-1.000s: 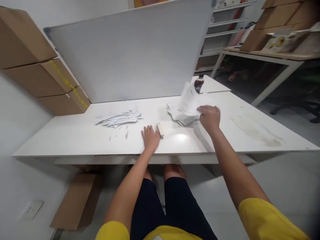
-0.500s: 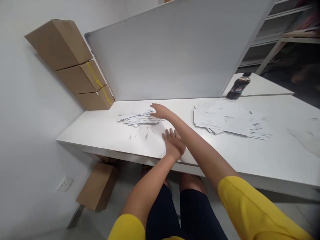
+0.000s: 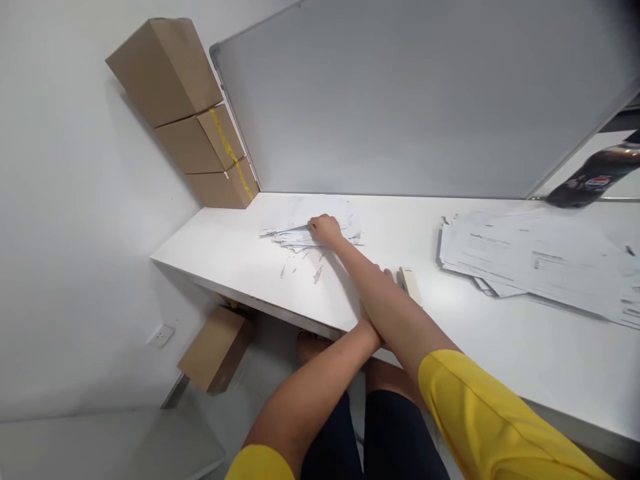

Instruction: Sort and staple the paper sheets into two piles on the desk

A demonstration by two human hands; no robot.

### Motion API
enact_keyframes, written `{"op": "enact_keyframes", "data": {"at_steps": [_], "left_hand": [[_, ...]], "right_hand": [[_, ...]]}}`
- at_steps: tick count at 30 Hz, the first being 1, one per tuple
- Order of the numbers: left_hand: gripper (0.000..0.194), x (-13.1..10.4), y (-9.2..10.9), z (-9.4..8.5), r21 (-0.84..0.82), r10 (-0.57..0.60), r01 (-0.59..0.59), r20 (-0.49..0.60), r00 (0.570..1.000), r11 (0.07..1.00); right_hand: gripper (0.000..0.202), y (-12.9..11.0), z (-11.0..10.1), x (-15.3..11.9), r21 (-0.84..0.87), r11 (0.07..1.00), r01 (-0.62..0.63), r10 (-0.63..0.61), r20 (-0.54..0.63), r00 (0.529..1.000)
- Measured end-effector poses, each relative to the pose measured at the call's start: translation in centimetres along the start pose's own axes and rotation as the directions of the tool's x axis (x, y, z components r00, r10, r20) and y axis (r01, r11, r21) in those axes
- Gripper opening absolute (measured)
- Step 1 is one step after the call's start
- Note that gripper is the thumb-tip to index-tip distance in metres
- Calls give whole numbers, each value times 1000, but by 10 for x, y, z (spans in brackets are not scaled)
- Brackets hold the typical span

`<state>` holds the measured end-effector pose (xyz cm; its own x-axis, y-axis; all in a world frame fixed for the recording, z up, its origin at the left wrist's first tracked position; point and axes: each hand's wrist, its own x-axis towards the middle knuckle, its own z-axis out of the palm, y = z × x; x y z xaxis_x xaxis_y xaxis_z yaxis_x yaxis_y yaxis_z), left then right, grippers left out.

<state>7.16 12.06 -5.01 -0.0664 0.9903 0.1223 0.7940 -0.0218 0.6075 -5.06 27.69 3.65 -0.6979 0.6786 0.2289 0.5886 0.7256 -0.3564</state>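
Observation:
Across the desk, my right hand (image 3: 325, 229) is closed on the upper papers of a left-hand stack (image 3: 295, 239), fingers pinching near the middle. The stack lies loosely, its edges uneven. My left hand (image 3: 371, 320) is beneath my crossed right forearm, low over the desk's front part. Only its wrist side and a few fingertips show, so its grip is hidden. Just right of those fingertips lies a cream stapler-like object (image 3: 411, 287), partly covered by the forearm.
A larger paper stack (image 3: 520, 257) is on the desk's right part, with a cola bottle (image 3: 585, 177) behind it. A whiteboard (image 3: 390, 100) stands along the back edge. Cardboard boxes (image 3: 200, 143) are piled at the left wall; another box (image 3: 217, 350) is below the desk.
My right hand came down from above the left stack and closed on its papers. The left hand slid right under the right forearm. The view turned, and the stapler-like object came into sight.

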Motion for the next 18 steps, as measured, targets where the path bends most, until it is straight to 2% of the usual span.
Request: {"op": "enact_keyframes", "data": {"at_steps": [6,9,11,14,16,18], "left_hand": [[78,-2,3,-2,154,103,-94,-56,993,984],[71,3,8,-2,274,121,-110,-25,992,956],[61,5,13,-3,340,114,-103,-10,993,935],[50,6,22,-6,376,60,-29,-70,996,926],[48,3,27,-10,347,66,-29,-95,993,937],[44,0,29,-16,247,110,-77,-122,986,966]], "right_hand": [[36,0,-9,-19,-2,1000,12,-12,-63,998],[38,-7,-10,-34,27,1000,8,-5,-109,994],[37,-12,-10,-50,113,993,29,-10,-168,986],[32,-22,-12,-82,332,940,83,15,-281,960],[24,-27,-16,-109,473,873,119,56,-339,939],[17,-30,-25,-137,573,806,151,107,-392,914]]}}
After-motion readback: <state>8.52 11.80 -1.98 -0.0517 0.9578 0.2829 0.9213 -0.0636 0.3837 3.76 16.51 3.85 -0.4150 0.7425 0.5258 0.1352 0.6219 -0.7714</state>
